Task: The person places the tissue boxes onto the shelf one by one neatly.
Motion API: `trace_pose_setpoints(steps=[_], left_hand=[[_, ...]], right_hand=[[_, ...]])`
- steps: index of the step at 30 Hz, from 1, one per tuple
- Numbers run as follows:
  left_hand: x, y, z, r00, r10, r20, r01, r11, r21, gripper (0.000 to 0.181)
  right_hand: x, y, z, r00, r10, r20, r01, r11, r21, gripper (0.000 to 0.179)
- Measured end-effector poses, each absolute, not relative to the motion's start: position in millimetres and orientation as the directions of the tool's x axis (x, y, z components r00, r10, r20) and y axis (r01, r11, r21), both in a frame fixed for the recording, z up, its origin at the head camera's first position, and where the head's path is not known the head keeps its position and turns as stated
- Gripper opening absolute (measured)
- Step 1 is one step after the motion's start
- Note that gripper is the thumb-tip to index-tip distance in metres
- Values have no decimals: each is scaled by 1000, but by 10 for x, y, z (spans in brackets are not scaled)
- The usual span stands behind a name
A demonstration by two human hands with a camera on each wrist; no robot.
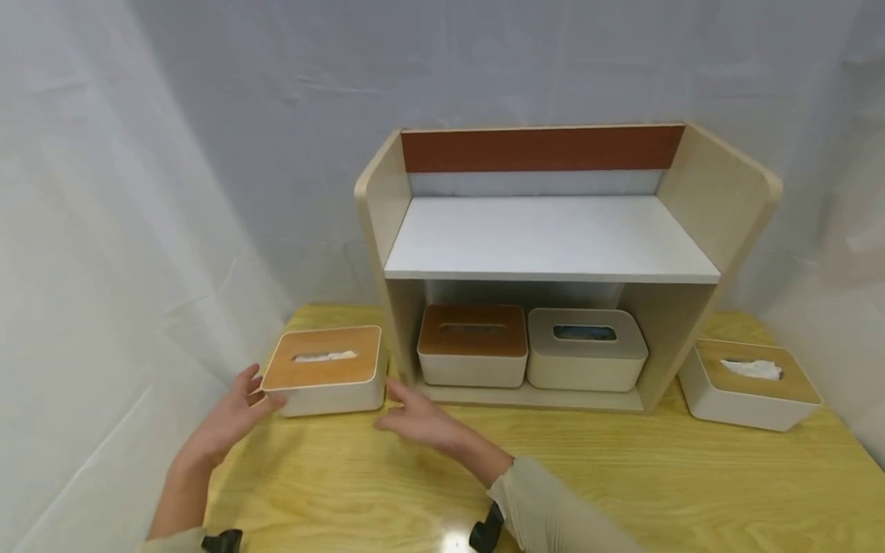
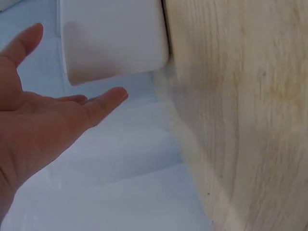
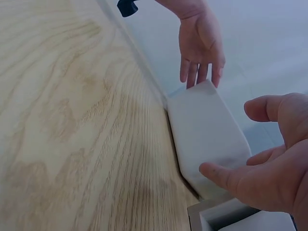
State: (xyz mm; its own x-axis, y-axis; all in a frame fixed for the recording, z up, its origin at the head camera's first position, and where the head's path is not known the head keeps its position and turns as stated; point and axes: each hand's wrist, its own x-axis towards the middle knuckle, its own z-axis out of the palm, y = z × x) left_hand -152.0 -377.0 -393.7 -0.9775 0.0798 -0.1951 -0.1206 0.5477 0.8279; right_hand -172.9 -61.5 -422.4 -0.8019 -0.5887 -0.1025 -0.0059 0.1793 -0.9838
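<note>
A white tissue box (image 1: pixel 325 395) with an orange-brown lid stands on the table left of the shelf, a bit of tissue in its slot. My left hand (image 1: pixel 231 418) is at the box's left side, fingers extended. In the left wrist view a small gap shows between that hand (image 2: pixel 43 120) and the white box wall (image 2: pixel 113 38). On the box's other side is my right hand (image 1: pixel 418 417), between box and shelf, its fingers and thumb spread. The right wrist view has the box (image 3: pixel 207 130) between both hands; whether the right fingertips touch it I cannot tell.
The wooden shelf unit (image 1: pixel 553 238) holds a dark-brown-lidded tissue box (image 1: pixel 473 370) and a grey-lidded one (image 1: pixel 588 374) side by side in its lower compartment. Another tissue box (image 1: pixel 747 403) stands right of the shelf. White sheeting (image 1: pixel 104 269) hangs behind and beside the table (image 1: pixel 588 461).
</note>
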Motion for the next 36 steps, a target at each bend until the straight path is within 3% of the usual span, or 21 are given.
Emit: trace_pose_setpoints(steps=[13,23,36], left_hand=[[-1777,-3893,-4064,-929,177,-326,-165,588,791,106],[-1810,-3906,-4090,-948,192,-253,-108,553,826,97],[-1775,-3890,-4083,-965,195,-177,-53,516,855,90]], right_hand=[[-1859,-978,-4381,-871,-471,-137,13,256,-967,112],[-1932,-1040,-4424,-867,-491,-90,-49,262,-964,110],[-1912,-1006,-4415,-821,-552,-148,22,227,-974,112]])
